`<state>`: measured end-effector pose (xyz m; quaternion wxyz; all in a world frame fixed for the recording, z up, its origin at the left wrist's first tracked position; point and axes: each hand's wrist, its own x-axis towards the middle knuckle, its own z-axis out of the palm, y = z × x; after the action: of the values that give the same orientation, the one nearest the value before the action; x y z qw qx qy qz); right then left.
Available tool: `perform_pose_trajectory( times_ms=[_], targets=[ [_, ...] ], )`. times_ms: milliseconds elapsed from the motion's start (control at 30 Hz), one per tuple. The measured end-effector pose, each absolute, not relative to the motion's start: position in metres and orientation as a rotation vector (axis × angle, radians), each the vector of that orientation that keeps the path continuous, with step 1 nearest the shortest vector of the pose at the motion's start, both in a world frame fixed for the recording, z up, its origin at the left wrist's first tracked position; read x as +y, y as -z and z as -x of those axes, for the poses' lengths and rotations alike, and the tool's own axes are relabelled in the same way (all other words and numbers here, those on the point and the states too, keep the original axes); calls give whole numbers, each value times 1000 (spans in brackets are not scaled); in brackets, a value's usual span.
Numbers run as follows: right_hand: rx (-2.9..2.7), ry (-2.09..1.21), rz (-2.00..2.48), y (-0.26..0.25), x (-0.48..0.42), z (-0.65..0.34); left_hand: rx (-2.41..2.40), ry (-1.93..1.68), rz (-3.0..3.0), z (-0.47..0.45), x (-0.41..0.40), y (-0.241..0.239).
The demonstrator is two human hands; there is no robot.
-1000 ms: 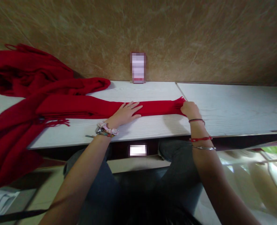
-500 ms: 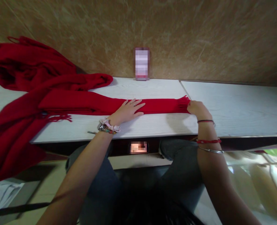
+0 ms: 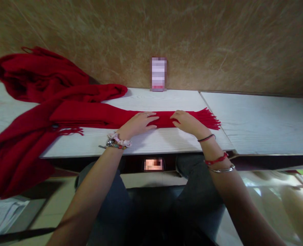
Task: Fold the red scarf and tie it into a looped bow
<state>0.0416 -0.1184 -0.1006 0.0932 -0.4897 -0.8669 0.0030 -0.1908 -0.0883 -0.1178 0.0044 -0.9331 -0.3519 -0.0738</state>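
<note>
A red scarf (image 3: 164, 119) lies in a long folded strip along the white table, its fringe fanned out at the right end. My left hand (image 3: 139, 123) rests on the middle of the strip with its fingers apart. To its right, my right hand (image 3: 186, 121) touches the scarf short of the fringe, fingers slightly curled and spread. Neither hand grips the cloth. More red cloth (image 3: 46, 77) is heaped at the left, against the wall, and part of it drapes over the table's front edge.
A phone (image 3: 158, 74) leans upright on the marbled wall (image 3: 231, 44) behind the scarf. The white table (image 3: 266, 119) runs on to the right past a seam. Below the front edge are a second screen (image 3: 153, 164) and my legs. Papers (image 3: 6, 215) lie at the lower left.
My right hand has let go of the fringe end and moved left onto the strip. The fringe now lies spread out. My left hand stays on the scarf. The view has shifted slightly.
</note>
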Motion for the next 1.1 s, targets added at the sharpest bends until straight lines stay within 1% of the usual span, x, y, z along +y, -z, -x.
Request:
perform_pose_trajectory(
  times_ms=[367,667,833,967,1033,1100],
  targets=[
    [-2524,-79,1379,106,-136,-82,-1081,214,2803,197,-92,109],
    [-2529,68,1422,109,-134,-80,-1091,326,2736,196,-98,103],
    [-2296,-23,1479,111,-134,-87,-1138,411,2648,193,-106,96],
    [-2362,-177,1343,118,-131,-99,-1094,199,2785,194,-110,98],
    [-2412,-193,1286,120,-129,-102,-1082,93,2846,194,-109,102],
    [-2435,-175,1255,121,-128,-103,-1097,73,2869,194,-109,104]
  ],
)
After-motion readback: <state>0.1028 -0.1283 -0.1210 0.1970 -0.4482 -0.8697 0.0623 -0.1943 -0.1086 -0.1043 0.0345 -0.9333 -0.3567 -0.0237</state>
